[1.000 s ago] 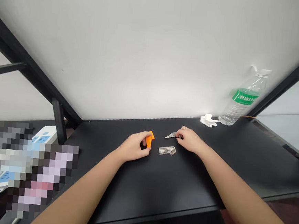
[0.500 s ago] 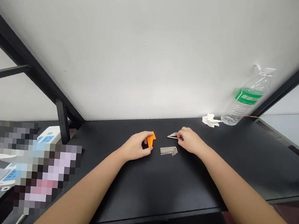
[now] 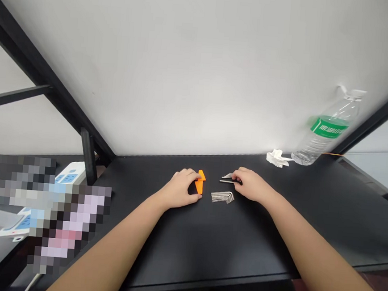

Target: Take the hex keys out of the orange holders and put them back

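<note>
My left hand is at an orange plastic holder, thumb on its near side and fingers on its far side. The holder shows as two orange parts, one behind the other. Between the thumb and fingers of my right hand is the end of a silver hex key that points left. Several more hex keys lie just behind it, partly covered by the fingers. A neat row of L-shaped hex keys rests on the black table between and in front of my hands.
A crumpled white tissue and a clear bottle with a green label stand by the white wall. Over on the left are white power strips with blue sockets, beyond a black frame post.
The view has shifted slightly, moving everything a little to the right. The left fingers sit slightly differently around the orange holder, whose two parts show more. The right hand keeps its pinch.
</note>
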The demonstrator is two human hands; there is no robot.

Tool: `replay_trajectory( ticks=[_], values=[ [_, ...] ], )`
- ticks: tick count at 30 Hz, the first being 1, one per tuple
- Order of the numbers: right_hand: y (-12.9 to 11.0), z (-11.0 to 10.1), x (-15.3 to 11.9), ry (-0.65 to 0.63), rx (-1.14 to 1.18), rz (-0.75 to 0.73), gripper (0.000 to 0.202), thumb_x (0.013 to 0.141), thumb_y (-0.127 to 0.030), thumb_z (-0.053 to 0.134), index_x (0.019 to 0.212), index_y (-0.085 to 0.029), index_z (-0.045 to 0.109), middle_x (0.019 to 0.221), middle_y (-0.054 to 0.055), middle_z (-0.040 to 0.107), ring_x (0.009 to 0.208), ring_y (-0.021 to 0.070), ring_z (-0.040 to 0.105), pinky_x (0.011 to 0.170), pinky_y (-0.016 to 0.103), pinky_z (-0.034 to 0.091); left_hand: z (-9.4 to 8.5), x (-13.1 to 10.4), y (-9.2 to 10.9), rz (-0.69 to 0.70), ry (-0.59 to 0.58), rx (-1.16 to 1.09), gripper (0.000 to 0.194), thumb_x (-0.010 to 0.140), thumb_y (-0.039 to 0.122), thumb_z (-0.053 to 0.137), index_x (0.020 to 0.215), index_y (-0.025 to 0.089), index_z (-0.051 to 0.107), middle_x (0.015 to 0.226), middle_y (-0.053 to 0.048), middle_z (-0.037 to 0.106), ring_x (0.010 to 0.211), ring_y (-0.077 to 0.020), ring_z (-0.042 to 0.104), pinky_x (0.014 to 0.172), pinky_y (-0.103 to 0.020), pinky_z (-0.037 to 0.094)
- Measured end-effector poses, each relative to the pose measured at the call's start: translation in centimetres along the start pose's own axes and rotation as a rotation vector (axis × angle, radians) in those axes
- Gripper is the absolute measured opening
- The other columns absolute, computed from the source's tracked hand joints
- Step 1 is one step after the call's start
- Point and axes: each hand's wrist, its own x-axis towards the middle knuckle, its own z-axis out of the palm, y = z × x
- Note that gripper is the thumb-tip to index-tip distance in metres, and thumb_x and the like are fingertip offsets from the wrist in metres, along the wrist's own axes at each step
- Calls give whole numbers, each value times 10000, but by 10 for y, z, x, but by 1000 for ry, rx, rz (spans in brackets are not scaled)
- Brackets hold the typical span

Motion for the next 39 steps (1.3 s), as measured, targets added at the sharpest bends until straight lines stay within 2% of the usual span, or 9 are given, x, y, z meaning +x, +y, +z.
replay_trajectory(
  ticks=[12,18,23,26,29,31,33,36,39],
  values=[
    [-5,2,0,-14,-42,-23,168,889,-66,516,837,-192,614,921,49,601,845,177,566,759,276,406,-1,2,1,-74,12,-18,340,757,415,763,1029,247,646,1080,-48,693,1052,-281,644,937,-432,502],
    [-4,1,1,-27,-57,-30,181,906,-57,509,837,-189,612,924,53,613,858,182,564,764,276,406,-1,1,5,-133,13,-50,442,747,342,737,1146,218,595,1121,-72,677,1049,-274,636,917,-413,512],
    [-7,1,2,-5,-112,-46,142,852,-52,567,805,-177,616,945,84,623,941,218,564,786,285,409,-1,2,13,-89,13,-32,462,707,326,737,1128,221,576,1088,-66,668,1003,-267,638,908,-403,514],
    [-11,2,3,-1,-127,-40,137,793,-41,604,789,-178,609,925,81,632,913,219,560,756,286,403,-2,2,19,-26,52,14,405,701,310,737,1063,224,577,1022,-56,671,949,-264,644,909,-416,510],
    [-13,2,3,14,-79,-8,168,791,-29,600,854,-181,629,873,55,650,844,200,571,707,283,395,-1,2,20,-13,119,-54,375,720,290,732,1045,223,557,1034,-52,671,957,-246,653,892,-392,526],
    [-13,1,3,41,14,-23,212,841,-36,582,968,-183,667,902,46,668,811,178,590,704,279,416,0,1,18,-14,157,-162,379,741,286,733,1059,224,537,1071,-49,668,981,-223,659,887,-363,539],
    [-14,0,3,104,130,-115,243,906,-61,562,1059,-193,697,969,47,679,820,161,613,745,283,454,1,1,14,-5,204,-256,391,755,285,738,1076,226,522,1097,-44,667,1002,-202,663,901,-347,546],
    [-18,-2,1,256,293,-283,211,953,-113,581,1050,-213,740,998,46,680,858,158,637,788,294,494,3,0,11,8,284,-314,408,763,279,749,1095,227,517,1113,-42,670,1018,-191,670,930,-349,551],
    [-23,0,-1,354,387,-350,196,954,-139,611,1037,-228,764,967,40,677,826,157,643,752,296,515,4,0,11,37,320,-343,413,767,270,752,1098,225,510,1117,-48,666,1016,-187,677,938,-353,562]
  ],
)
